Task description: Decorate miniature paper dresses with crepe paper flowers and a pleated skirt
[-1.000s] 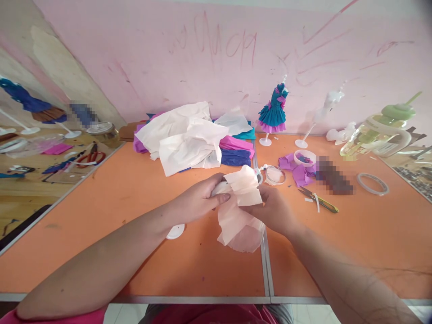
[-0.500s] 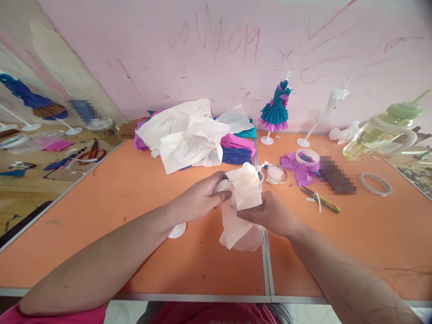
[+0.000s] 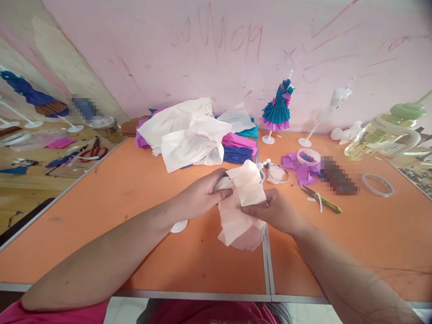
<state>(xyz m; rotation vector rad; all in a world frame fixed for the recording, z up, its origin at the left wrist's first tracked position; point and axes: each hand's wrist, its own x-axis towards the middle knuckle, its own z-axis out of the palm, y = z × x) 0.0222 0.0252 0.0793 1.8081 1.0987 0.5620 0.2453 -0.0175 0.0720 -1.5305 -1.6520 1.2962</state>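
My left hand [image 3: 211, 191] is closed round a small white mannequin [image 3: 222, 183], tilted on its side. Its round white base [image 3: 178, 226] shows below my left wrist, and the stand between is hidden by the hand. Pale crepe paper [image 3: 248, 182] lies over the mannequin's body, and more sheets hang down below toward the table. My right hand [image 3: 273, 211] pinches the lower part of this paper, its thumb and fingers partly hidden behind it. Just beyond the hands lies a clear tape roll [image 3: 277, 173]. Yellow-handled thread snips [image 3: 322, 200] rest to the right.
Crumpled white paper [image 3: 192, 135] covers coloured sheets [image 3: 239, 155] at the back. A mannequin in a teal and purple paper dress [image 3: 278, 105] stands by the wall, beside a bare one [image 3: 324, 112]. A bottle [image 3: 388, 130], small bowl [image 3: 308, 157] and tape ring [image 3: 377, 185] are right; pliers [image 3: 96, 150] left.
My right hand has shifted slightly, and the edge of the upper paper piece has moved a little with it. My left hand keeps its hold. The whole view has drifted slightly.
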